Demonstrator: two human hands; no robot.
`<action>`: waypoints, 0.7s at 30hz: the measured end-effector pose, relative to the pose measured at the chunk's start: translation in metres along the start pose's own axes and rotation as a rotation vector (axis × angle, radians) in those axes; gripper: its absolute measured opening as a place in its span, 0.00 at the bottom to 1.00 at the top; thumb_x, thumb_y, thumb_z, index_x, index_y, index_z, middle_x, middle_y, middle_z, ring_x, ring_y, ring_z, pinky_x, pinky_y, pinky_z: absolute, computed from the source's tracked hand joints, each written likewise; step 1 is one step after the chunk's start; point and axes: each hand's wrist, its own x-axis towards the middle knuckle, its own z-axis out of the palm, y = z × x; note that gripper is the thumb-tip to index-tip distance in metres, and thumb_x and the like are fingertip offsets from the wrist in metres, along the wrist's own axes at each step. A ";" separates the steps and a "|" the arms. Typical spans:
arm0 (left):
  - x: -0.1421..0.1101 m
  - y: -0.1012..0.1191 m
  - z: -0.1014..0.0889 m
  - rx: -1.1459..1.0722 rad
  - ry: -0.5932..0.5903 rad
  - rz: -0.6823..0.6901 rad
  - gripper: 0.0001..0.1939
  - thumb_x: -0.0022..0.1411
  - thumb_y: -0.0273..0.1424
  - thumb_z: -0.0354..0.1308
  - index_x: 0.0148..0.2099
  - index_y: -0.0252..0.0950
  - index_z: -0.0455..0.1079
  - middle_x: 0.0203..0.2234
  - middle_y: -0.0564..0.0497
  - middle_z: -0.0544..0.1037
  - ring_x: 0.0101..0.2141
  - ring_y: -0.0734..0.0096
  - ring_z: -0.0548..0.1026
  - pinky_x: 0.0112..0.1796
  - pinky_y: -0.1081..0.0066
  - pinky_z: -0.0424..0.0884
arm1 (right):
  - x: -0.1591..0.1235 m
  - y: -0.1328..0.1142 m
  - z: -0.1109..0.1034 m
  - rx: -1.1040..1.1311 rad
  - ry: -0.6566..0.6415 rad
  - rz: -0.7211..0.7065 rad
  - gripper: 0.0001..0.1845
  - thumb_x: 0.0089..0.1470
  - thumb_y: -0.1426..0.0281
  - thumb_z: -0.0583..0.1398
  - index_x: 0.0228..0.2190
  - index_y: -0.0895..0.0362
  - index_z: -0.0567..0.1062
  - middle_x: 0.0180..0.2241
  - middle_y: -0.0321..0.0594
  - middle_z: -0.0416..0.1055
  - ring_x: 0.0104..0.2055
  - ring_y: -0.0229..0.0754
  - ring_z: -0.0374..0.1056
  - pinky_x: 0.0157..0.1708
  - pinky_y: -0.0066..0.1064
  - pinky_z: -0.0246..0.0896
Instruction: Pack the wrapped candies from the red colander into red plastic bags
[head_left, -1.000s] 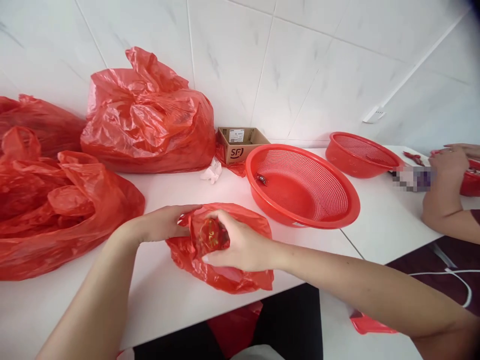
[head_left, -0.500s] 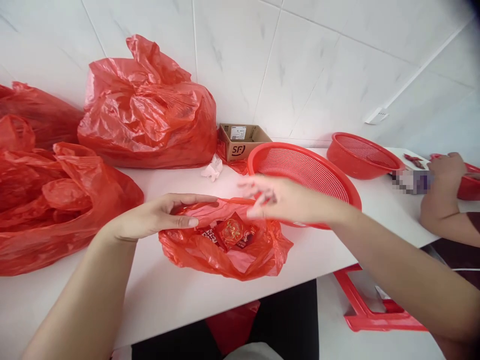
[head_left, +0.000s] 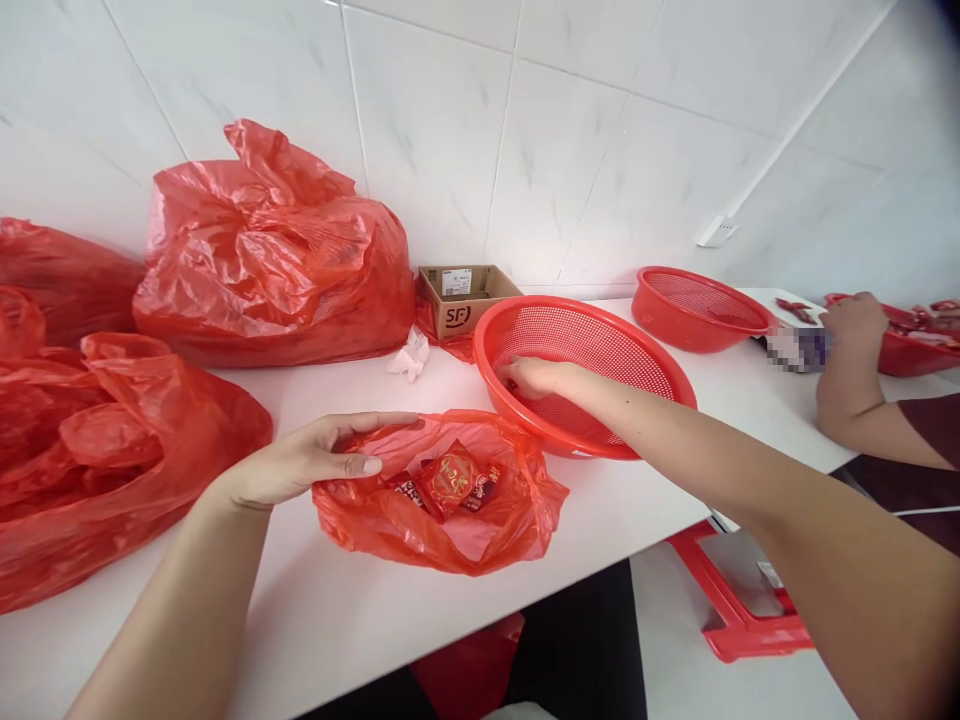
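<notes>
My left hand [head_left: 315, 462] pinches the near rim of a small red plastic bag [head_left: 487, 530] that lies open on the white table [head_left: 337, 620]. Red candy packets [head_left: 450, 480] show inside the bag. My right hand [head_left: 534, 377] reaches into the large red mesh basket [head_left: 660, 370] beside the bag. It rests against the basket's left inner wall with its fingers bunched together. What they hold is hidden.
Big stuffed red bags stand at the back [head_left: 270, 260] and on the left [head_left: 112, 440]. A small cardboard box [head_left: 461, 298] and a crumpled tissue [head_left: 409, 355] lie by the wall. A second red basket [head_left: 697, 310] and another person's arm [head_left: 847, 370] are on the right. A red stool [head_left: 742, 620] is below.
My right hand left the small bag, swung right and went down into the large basket. The bag now lies open with the packets showing. My left hand stays on its rim.
</notes>
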 end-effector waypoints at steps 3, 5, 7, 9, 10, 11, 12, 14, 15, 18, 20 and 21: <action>-0.001 0.001 0.000 -0.019 0.008 -0.014 0.28 0.61 0.33 0.60 0.63 0.48 0.62 0.62 0.51 0.64 0.59 0.54 0.64 0.55 0.64 0.66 | -0.001 -0.005 -0.024 0.015 -0.122 -0.021 0.05 0.48 0.81 0.61 0.25 0.61 0.74 0.24 0.34 0.72 0.22 0.28 0.63 0.26 0.20 0.57; -0.002 0.000 0.000 -0.041 0.029 -0.009 0.30 0.61 0.33 0.61 0.64 0.49 0.59 0.62 0.50 0.64 0.58 0.54 0.66 0.55 0.62 0.66 | -0.004 -0.016 -0.039 0.094 -0.109 -0.053 0.04 0.51 0.77 0.60 0.32 0.60 0.74 0.31 0.36 0.74 0.25 0.29 0.66 0.26 0.20 0.59; -0.001 0.000 0.000 -0.049 0.072 0.015 0.33 0.61 0.32 0.61 0.66 0.50 0.55 0.62 0.50 0.63 0.59 0.53 0.65 0.56 0.61 0.66 | -0.015 -0.035 -0.046 0.244 -0.060 -0.136 0.07 0.57 0.71 0.58 0.39 0.57 0.72 0.38 0.40 0.74 0.31 0.32 0.70 0.29 0.22 0.64; -0.001 0.000 0.001 -0.038 0.124 0.041 0.34 0.61 0.32 0.61 0.66 0.51 0.54 0.63 0.51 0.61 0.60 0.54 0.63 0.57 0.62 0.65 | -0.035 -0.059 -0.044 0.330 -0.009 -0.267 0.10 0.61 0.67 0.56 0.44 0.55 0.70 0.42 0.40 0.73 0.36 0.36 0.71 0.34 0.27 0.67; 0.000 0.000 0.002 -0.027 0.146 0.048 0.34 0.61 0.32 0.61 0.66 0.51 0.54 0.64 0.52 0.60 0.61 0.54 0.62 0.57 0.62 0.64 | -0.046 -0.070 -0.040 0.299 0.019 -0.325 0.12 0.61 0.66 0.56 0.46 0.53 0.71 0.42 0.41 0.73 0.38 0.37 0.71 0.37 0.30 0.68; 0.000 0.000 0.002 -0.014 0.163 0.052 0.33 0.61 0.32 0.61 0.66 0.51 0.55 0.65 0.53 0.59 0.61 0.55 0.60 0.58 0.63 0.63 | -0.058 -0.080 -0.035 0.214 0.064 -0.364 0.15 0.61 0.64 0.57 0.49 0.51 0.71 0.45 0.41 0.72 0.41 0.40 0.71 0.39 0.32 0.68; 0.000 0.000 0.002 -0.001 0.172 0.052 0.33 0.61 0.32 0.61 0.65 0.52 0.55 0.65 0.54 0.58 0.62 0.56 0.59 0.58 0.64 0.62 | -0.069 -0.087 -0.029 0.108 0.116 -0.380 0.17 0.60 0.62 0.57 0.51 0.49 0.70 0.47 0.42 0.70 0.43 0.42 0.70 0.41 0.35 0.67; -0.001 0.000 0.002 0.011 0.176 0.046 0.33 0.61 0.32 0.61 0.65 0.52 0.55 0.65 0.55 0.58 0.62 0.56 0.59 0.59 0.64 0.62 | -0.089 -0.090 -0.019 -0.086 0.222 -0.355 0.22 0.60 0.58 0.57 0.55 0.48 0.68 0.52 0.44 0.67 0.46 0.46 0.69 0.42 0.38 0.67; -0.001 0.000 0.001 0.009 0.172 0.041 0.33 0.61 0.32 0.61 0.66 0.52 0.54 0.64 0.55 0.59 0.62 0.56 0.60 0.58 0.64 0.63 | -0.098 -0.086 -0.014 -0.157 0.266 -0.312 0.24 0.60 0.57 0.57 0.56 0.49 0.67 0.53 0.45 0.66 0.47 0.48 0.69 0.41 0.40 0.67; -0.004 0.000 -0.002 -0.003 0.166 0.019 0.34 0.61 0.33 0.61 0.66 0.53 0.53 0.64 0.53 0.61 0.60 0.53 0.63 0.57 0.61 0.65 | -0.127 -0.063 0.008 -0.298 0.350 -0.122 0.29 0.60 0.57 0.57 0.58 0.57 0.64 0.52 0.51 0.67 0.50 0.54 0.68 0.40 0.43 0.68; -0.004 0.000 -0.003 0.016 0.176 0.008 0.35 0.60 0.33 0.61 0.66 0.53 0.53 0.64 0.53 0.61 0.60 0.52 0.63 0.56 0.61 0.66 | -0.149 -0.048 0.031 -0.374 0.368 -0.024 0.28 0.60 0.64 0.57 0.59 0.63 0.63 0.51 0.55 0.69 0.50 0.56 0.68 0.42 0.46 0.68; -0.003 -0.001 -0.004 0.029 0.185 0.003 0.34 0.60 0.34 0.62 0.66 0.53 0.54 0.64 0.54 0.60 0.60 0.52 0.63 0.56 0.61 0.66 | -0.159 -0.044 0.045 -0.396 0.371 -0.014 0.26 0.60 0.69 0.56 0.58 0.65 0.63 0.51 0.56 0.70 0.50 0.55 0.68 0.43 0.47 0.68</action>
